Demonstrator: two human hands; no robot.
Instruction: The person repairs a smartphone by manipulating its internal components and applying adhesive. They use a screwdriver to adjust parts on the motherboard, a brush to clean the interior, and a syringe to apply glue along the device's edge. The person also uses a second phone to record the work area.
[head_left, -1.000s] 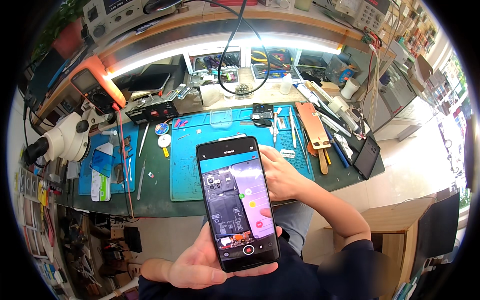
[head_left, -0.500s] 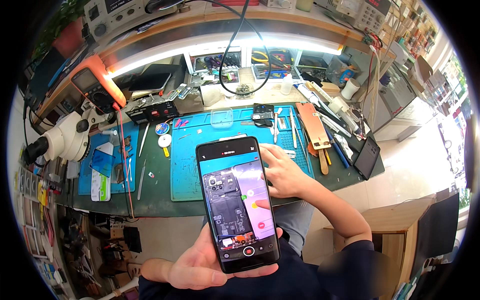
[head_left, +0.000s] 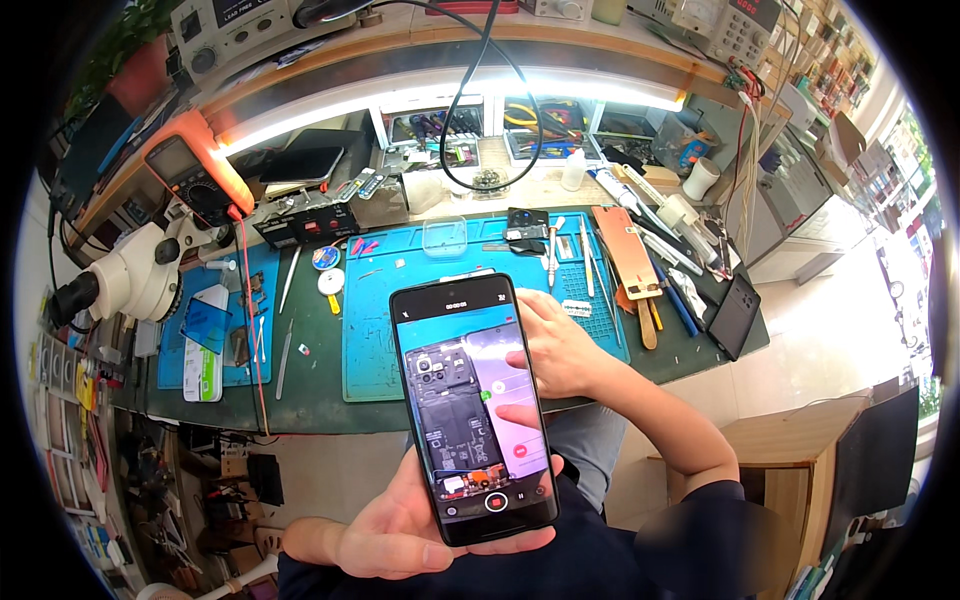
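Observation:
My left hand (head_left: pixel 385 530) holds a black phone (head_left: pixel 450 310) upright in the lower middle, screen toward me. The screen (head_left: pixel 450 420) displays a camera recording view of an opened phone with dark internals beside a lilac panel, with fingertips over the panel. My right hand (head_left: pixel 556 345) is behind the held phone, above the blue work mat (head_left: pixel 372 350); its fingertips are largely hidden there, so their grip is unclear. Beyond it lie a small dark part (head_left: pixel 525 225), a screwdriver (head_left: pixel 552 250) and a clear lidded box (head_left: pixel 444 236).
A microscope (head_left: pixel 125 275) and orange multimeter (head_left: pixel 190 175) stand left. A tan leather strip (head_left: pixel 625 255), tubes and a dark phone (head_left: pixel 732 315) crowd the right. A shelf (head_left: pixel 540 45) with instruments runs along the back, a cable loop hanging from above. A wooden cabinet (head_left: pixel 790 450) stands lower right.
My right hand shifts slightly behind the phone, and the fingertips shown on its screen have moved on the lilac panel. The phone in my left hand stays almost still.

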